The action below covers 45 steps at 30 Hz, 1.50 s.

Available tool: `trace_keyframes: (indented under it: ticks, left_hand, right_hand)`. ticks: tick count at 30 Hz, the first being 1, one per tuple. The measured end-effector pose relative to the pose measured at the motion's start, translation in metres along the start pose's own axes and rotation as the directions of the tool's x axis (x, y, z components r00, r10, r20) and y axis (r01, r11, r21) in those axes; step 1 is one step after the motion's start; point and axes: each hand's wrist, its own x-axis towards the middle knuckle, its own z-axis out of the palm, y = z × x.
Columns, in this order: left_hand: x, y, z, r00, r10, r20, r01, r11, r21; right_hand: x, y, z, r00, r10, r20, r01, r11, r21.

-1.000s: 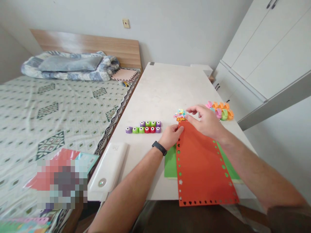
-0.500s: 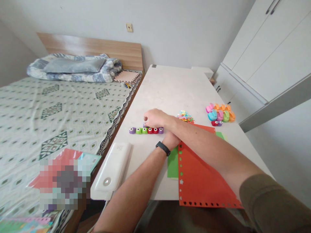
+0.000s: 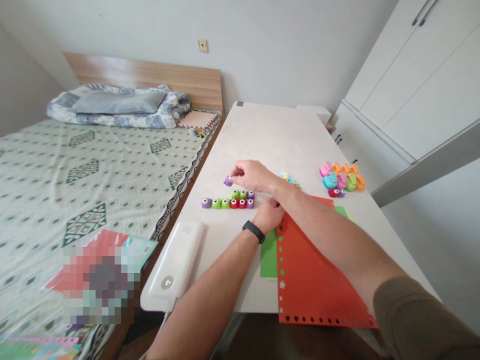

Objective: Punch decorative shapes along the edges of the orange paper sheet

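Punch (image 3: 227, 181), purple, now sits out of the back row (image 3: 243, 194) — half a second ago it stood there, beneath the right hand (image 3: 254, 175). Thumb and fingers are pinched together on it. Left hand (image 3: 269, 216) lies at the orange sheet's (image 3: 313, 270) left edge; finger closure cannot be told. Effect: tool selected — paper attended.

On the left, a bed (image 3: 123, 155) spread with pale, green-patterned cloth (image 3: 127, 175) holds a bunched blue-and-white quilt (image 3: 120, 122), a grey-blue pillow (image 3: 120, 102) lying on it, near a wooden headboard (image 3: 146, 72). A socket (image 3: 203, 45) sits on the pale wall (image 3: 277, 55). White cabinets (image 3: 408, 75) stand right.
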Motion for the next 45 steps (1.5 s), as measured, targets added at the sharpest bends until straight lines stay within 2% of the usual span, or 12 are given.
trace_keyframes:
  ticks: [3, 7, 11, 14, 17, 22, 26, 32, 45]
  left_hand:
    - [0.002, -0.001, 0.0, 0.999, 0.032, 0.025, -0.034, 0.997, 0.07]
    - [0.002, 0.0, 0.001, 1.0, 0.002, 0.018, -0.003, 0.997, 0.071]
    - [0.002, 0.002, 0.001, 0.999, -0.038, 0.039, 0.037, 0.999, 0.029]
    - [0.002, 0.003, 0.002, 0.997, -0.054, 0.046, 0.054, 0.999, 0.01]
    - [0.001, 0.004, 0.003, 0.997, -0.06, 0.053, 0.061, 0.998, -0.007]
    - [0.0, 0.009, 0.004, 0.995, -0.077, 0.062, 0.078, 0.997, -0.009]
    - [0.0, 0.011, 0.004, 0.994, -0.094, 0.051, 0.095, 0.995, -0.017]
    - [0.0, 0.013, 0.004, 0.996, -0.076, 0.053, 0.076, 0.997, 0.011]
    - [0.001, 0.004, 0.003, 0.997, -0.011, 0.074, 0.003, 0.994, 0.105]
  right_hand:
    - [-0.027, 0.013, -0.032, 0.996, 0.003, -0.092, 0.017, 0.976, 0.218]
    - [-0.078, 0.047, -0.067, 0.985, 0.118, -0.122, -0.052, 0.896, 0.441]
    - [-0.121, 0.088, -0.083, 0.967, 0.21, -0.142, -0.117, 0.867, 0.484]
    - [-0.137, 0.109, -0.085, 0.954, 0.251, -0.164, -0.152, 0.876, 0.457]
    - [-0.141, 0.117, -0.082, 0.964, 0.244, -0.107, -0.17, 0.871, 0.46]
    - [-0.137, 0.115, -0.078, 0.992, 0.125, 0.002, -0.113, 0.89, 0.442]
    - [-0.137, 0.113, -0.079, 0.99, 0.106, 0.095, -0.139, 0.87, 0.473]
    - [-0.137, 0.111, -0.08, 0.985, 0.124, 0.123, -0.168, 0.874, 0.456]
    - [-0.139, 0.109, -0.079, 0.982, 0.06, 0.178, -0.15, 0.822, 0.549]
